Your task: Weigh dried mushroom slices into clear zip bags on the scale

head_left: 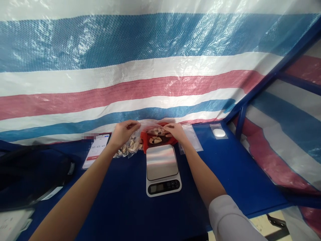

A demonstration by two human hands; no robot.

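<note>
My left hand [124, 133] and my right hand [176, 130] are both closed, fingers pinched on opposite sides of a clear plastic bag [147, 126] stretched between them. Small pale pieces [157, 130] show in or behind the clear film; which of the two I cannot tell. Just below lies an open red bag [145, 142] holding pale brown, dark-edged pieces [155, 140]. To its left, under my left hand, sits a clear bag of similar pieces [131, 147]. A kitchen scale [162, 164] with a bare steel plate stands in front of the red bag, its display [156, 188] unreadable.
A phone [94, 153] with a running timer lies left of my forearm. Flat clear bags [192, 138] and a white rounded object [219, 133] lie to the right on the blue table [225, 174]. A dark bag [32, 170] occupies the left; striped sheeting [140, 87] hangs behind.
</note>
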